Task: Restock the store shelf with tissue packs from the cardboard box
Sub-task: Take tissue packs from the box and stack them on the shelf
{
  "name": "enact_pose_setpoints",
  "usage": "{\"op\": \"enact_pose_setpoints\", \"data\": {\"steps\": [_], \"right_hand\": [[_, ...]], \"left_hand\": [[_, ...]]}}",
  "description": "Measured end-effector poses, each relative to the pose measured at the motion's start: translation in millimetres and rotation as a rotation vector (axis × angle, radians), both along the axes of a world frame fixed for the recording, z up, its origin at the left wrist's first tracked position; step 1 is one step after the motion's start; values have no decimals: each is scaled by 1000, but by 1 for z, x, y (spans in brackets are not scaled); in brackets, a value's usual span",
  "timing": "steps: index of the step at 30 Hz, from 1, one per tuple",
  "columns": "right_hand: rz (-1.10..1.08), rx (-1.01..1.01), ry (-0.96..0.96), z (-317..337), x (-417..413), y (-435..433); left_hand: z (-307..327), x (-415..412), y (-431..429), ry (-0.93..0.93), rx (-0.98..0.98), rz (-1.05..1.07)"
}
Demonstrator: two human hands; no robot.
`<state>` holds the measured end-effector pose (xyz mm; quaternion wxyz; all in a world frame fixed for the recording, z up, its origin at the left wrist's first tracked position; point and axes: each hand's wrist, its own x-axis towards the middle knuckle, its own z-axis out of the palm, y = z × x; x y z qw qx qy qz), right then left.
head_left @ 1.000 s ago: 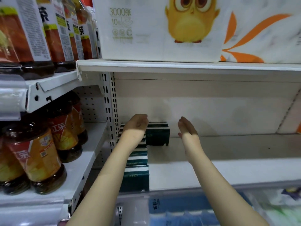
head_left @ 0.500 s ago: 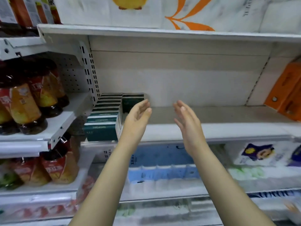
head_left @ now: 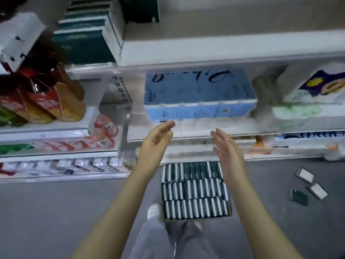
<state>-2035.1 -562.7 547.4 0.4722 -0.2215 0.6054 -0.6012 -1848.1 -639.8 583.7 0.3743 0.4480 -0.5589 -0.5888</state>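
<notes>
On the grey floor below me stands the cardboard box (head_left: 230, 212), packed with several rows of dark green and white tissue packs (head_left: 194, 191). My left hand (head_left: 155, 143) and my right hand (head_left: 226, 146) hover above the box's far end, palms facing each other, fingers loose and holding nothing. At the top left, a row of the same green tissue packs (head_left: 87, 36) stands on the white shelf (head_left: 214, 47), with one more dark pack (head_left: 141, 8) behind them.
Three loose tissue packs (head_left: 308, 186) lie on the floor to the right. Blue paper-roll packs (head_left: 197, 98) and white packs (head_left: 313, 90) fill the lower shelf. Oil bottles (head_left: 46, 101) stand at the left. My white shoe (head_left: 155, 211) is beside the box.
My view has swung down from the shelf to the floor and the box. Both hands have drawn back from the shelved packs and come down, still holding nothing.
</notes>
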Motion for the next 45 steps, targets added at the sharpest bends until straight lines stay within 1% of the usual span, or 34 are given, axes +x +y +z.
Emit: {"op": "enact_pose_setpoints", "data": {"steps": [6,9,12,17,23,26,31,33,35,37,39,43,45], "right_hand": [[23,264,-12,-98,25,19],[56,416,20,-160,38,25],[136,558,51,-232,51,30],[221,765,74,-344,68,34],[297,940,60,-464,68,34],[362,988,135,-499,72,32],[603,994,348,-535,80,36],[597,985,408,-541,80,37],[540,970,387,-545,80,36],[546,974,371,-548,76,37],[610,966,400,-549,72,36],[733,996,393,-551,66,32],[788,993,460,-552,64,30]], "left_hand": [[-112,21,4,-116,266,-58],[-178,27,7,-178,377,-99],[-245,34,15,-216,487,-95],[-352,47,34,-272,629,-37],[-465,57,60,-294,768,60],[-494,57,69,-279,831,109],[-525,62,85,-290,900,76],[-527,63,88,-287,911,72],[-529,62,89,-275,918,72],[-530,62,88,-273,918,76],[-532,61,87,-286,908,69],[-534,56,82,-302,908,59],[-536,54,80,-307,912,58]]}}
